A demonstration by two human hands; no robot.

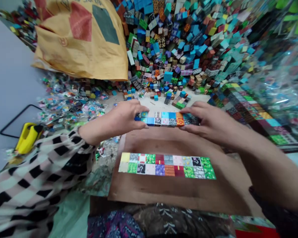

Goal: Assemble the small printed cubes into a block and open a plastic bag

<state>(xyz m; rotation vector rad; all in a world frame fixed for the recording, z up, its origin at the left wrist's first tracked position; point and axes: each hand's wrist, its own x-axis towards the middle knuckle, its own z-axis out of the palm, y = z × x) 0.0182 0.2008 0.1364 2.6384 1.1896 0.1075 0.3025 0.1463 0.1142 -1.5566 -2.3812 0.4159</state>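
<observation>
A row of small patterned cubes (165, 118) is held level between my two hands, above the far edge of the brown board (149, 190). My left hand (126, 115) pinches its left end between thumb and fingers. At the right end, my right hand (201, 119) grips it the same way, close to an orange cube. Nearer to me on the board lies a flat block of patterned cubes (166, 166), two rows deep, with green, grey, purple, red and question-mark faces. Neither hand touches that block.
A big heap of loose cubes (173, 49) fills the back. Left of it lies a yellow printed sack (81, 49), with small wrapped pieces (69, 99) below. A yellow tool (28, 137) sits far left. Stacked cube rows (260, 112) and clear plastic bags (283, 76) are on the right.
</observation>
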